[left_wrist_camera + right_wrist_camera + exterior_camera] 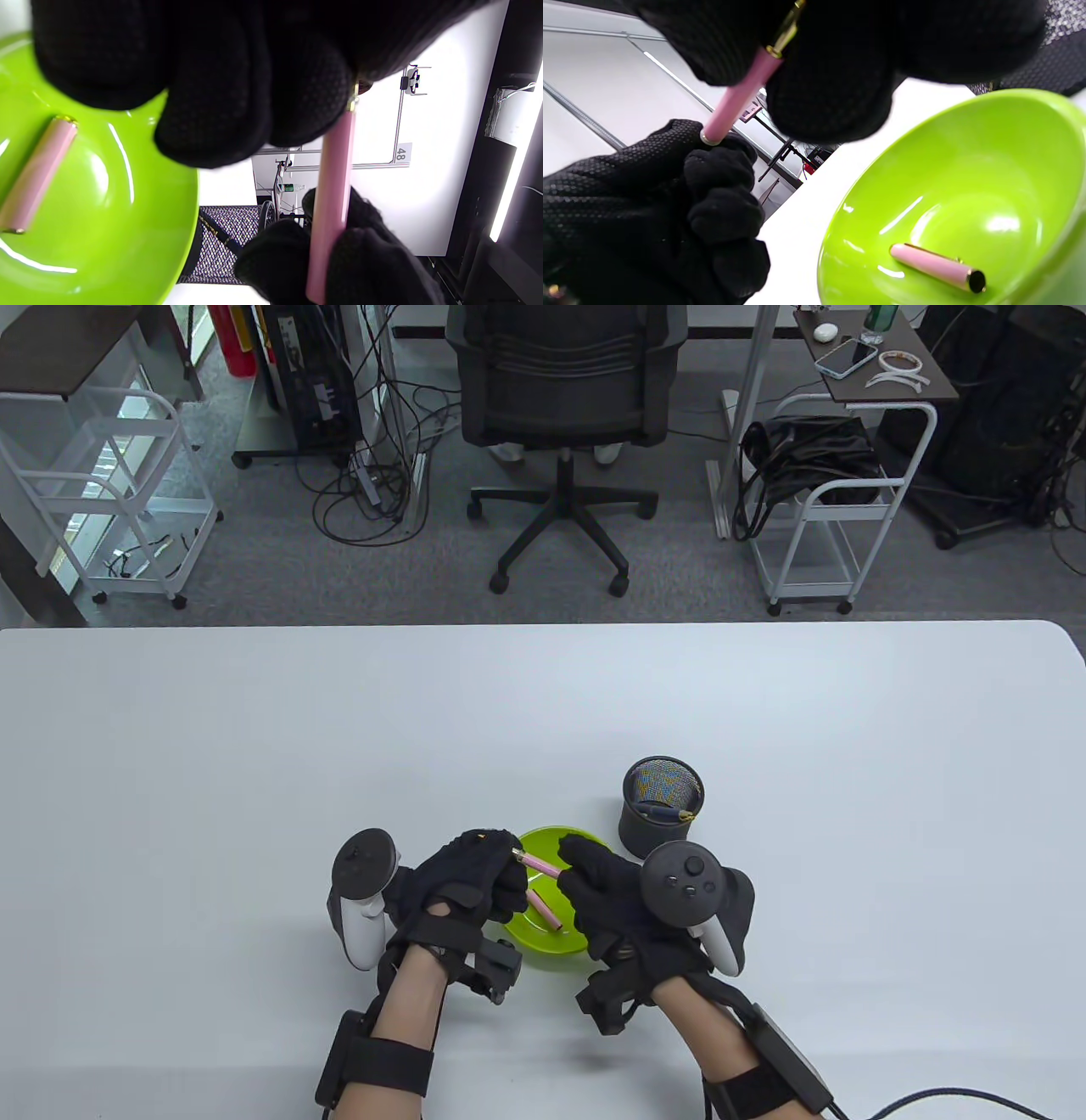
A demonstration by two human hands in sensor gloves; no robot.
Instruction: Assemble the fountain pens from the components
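While both hands (475, 878) (611, 891) hold a pink barrel (540, 864), "48" (402, 153) shows behind.

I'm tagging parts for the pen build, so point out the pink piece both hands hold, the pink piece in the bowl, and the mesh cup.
held pink barrel (333, 178), left wrist view, mid-shaft
pink cap (935, 267), right wrist view, its side
mesh cup (646, 831), table view, outer wall

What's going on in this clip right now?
Both gloved hands hold one pink pen barrel between them above the green bowl: the left hand at one end, the right hand at the other. A second pink pen piece lies in the bowl. A black mesh pen cup stands just behind.
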